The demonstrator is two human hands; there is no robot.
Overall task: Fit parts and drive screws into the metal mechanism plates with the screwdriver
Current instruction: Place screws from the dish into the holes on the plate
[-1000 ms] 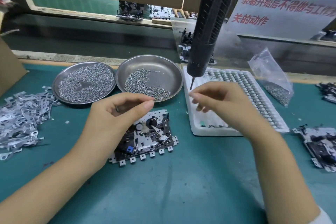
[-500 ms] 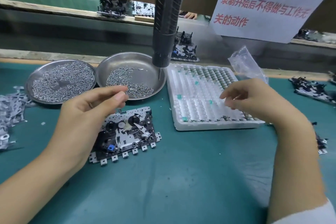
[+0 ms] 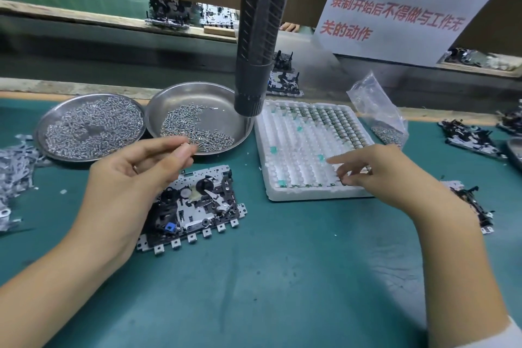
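Left hand (image 3: 138, 178) hovers over the mechanism plate (image 3: 195, 206) on the green counter (image 3: 282, 277), thumb and fingertips pinching a tiny screw (image 3: 185, 145). Right hand (image 3: 375, 172) reaches into the white foam tray (image 3: 296, 161), fingers curled, pinching a small dark part (image 3: 344, 182) at the near edge. Screwdriver (image 3: 260, 37) hangs above, nobody touching it.

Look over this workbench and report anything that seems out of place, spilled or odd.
Little stands out. A few small pale bits lie loose on the green mat, left of the mechanism plate. The white foam tray has crumbled, ragged edges. Screws stay inside both metal dishes.
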